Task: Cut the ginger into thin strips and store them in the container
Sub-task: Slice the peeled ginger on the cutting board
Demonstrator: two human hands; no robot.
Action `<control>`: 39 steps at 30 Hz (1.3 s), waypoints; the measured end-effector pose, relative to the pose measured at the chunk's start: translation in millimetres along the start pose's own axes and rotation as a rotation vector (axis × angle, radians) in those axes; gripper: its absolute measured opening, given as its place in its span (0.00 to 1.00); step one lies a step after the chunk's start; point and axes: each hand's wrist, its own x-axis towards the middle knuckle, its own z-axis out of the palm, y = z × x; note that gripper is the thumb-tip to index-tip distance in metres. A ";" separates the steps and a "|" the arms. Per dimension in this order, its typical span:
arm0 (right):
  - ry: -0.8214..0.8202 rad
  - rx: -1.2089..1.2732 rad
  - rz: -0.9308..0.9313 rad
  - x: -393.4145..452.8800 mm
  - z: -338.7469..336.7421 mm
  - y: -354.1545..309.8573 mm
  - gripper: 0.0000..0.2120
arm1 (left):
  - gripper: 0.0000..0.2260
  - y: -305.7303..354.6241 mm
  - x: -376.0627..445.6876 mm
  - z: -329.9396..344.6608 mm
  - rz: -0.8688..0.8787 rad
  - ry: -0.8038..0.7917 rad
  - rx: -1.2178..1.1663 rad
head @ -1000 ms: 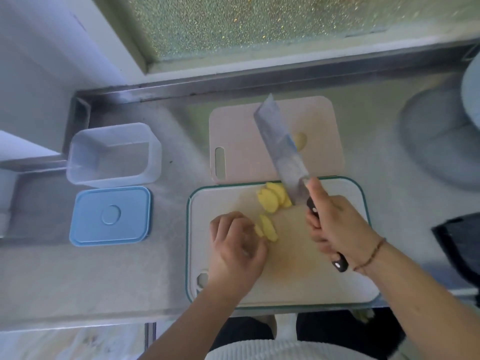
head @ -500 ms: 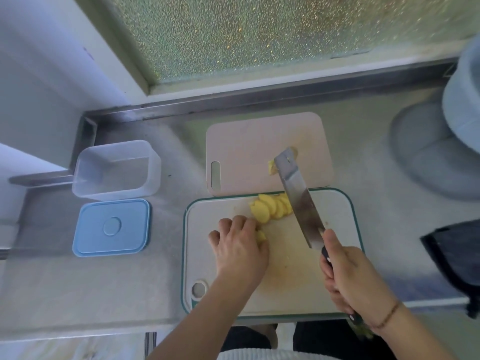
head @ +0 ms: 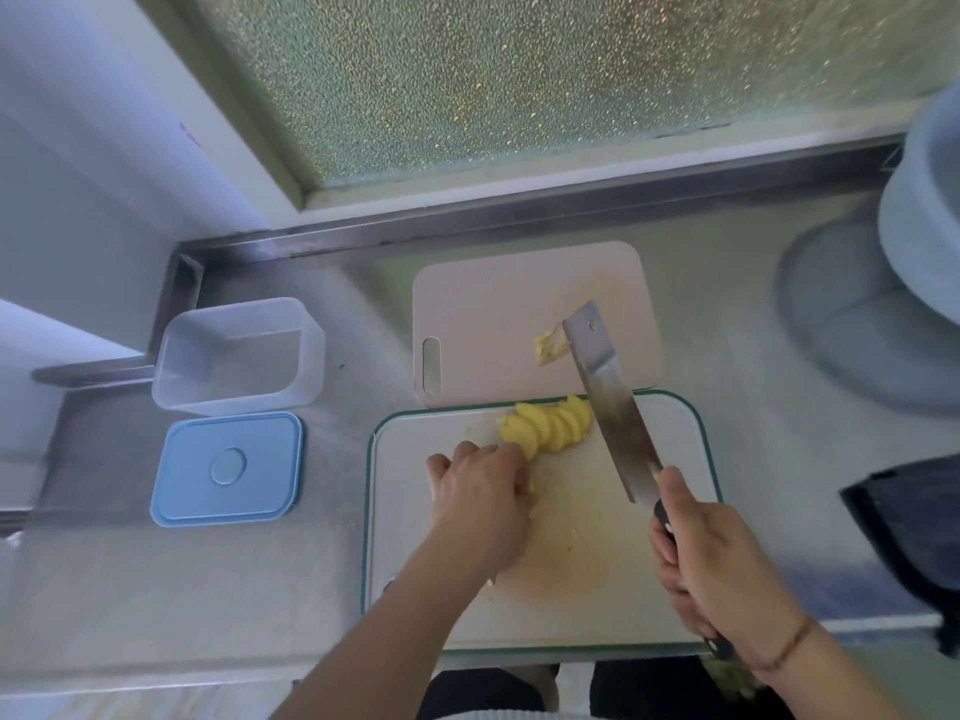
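Behind the steel counter [head: 130, 589] stands a frosted window [head: 519, 70], and on the counter lie two boards, a pink board [head: 493, 304] at the back and a white cutting board [head: 597, 563] with a green edge in front of the person.

The ginger slices [head: 548, 426] lie in a fanned, overlapping row near the far edge of the white board. A second ago they sat in two loose little groups — now they are gathered in one tidy row. The left hand [head: 480, 493] rests at the near-left end of this row, fingers curled and pressed together, the fingertips touching the nearest slice. The right hand [head: 711, 558] grips the black handle of the knife [head: 613, 407], fingers wrapped around it. The blade was lifted high a second ago; now it is lower and lies flat just to the right of the slices, its tip reaching over the pink board, next to a small ginger scrap [head: 548, 348].

In my judgement the slicing is finished and the cutting into strips is about to begin — the stacked row is ready for it.

The clear container [head: 236, 356] stands open and holds nothing at the left, well apart from the ginger, with its blue lid [head: 226, 470] lying just in front of it.
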 end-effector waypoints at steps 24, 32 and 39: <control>-0.076 -0.487 -0.201 6.2 55.2 24.6 0.33 | 0.26 -78.3 -34.5 64.7 0.508 0.487 -0.334; -0.103 -0.515 -0.180 12.7 73.3 16.7 0.27 | 0.23 -67.2 -23.6 72.1 0.520 0.629 -0.405; -0.098 -0.539 -0.179 2.6 67.3 7.5 0.28 | 0.24 -68.9 -22.8 75.4 0.537 0.647 -0.389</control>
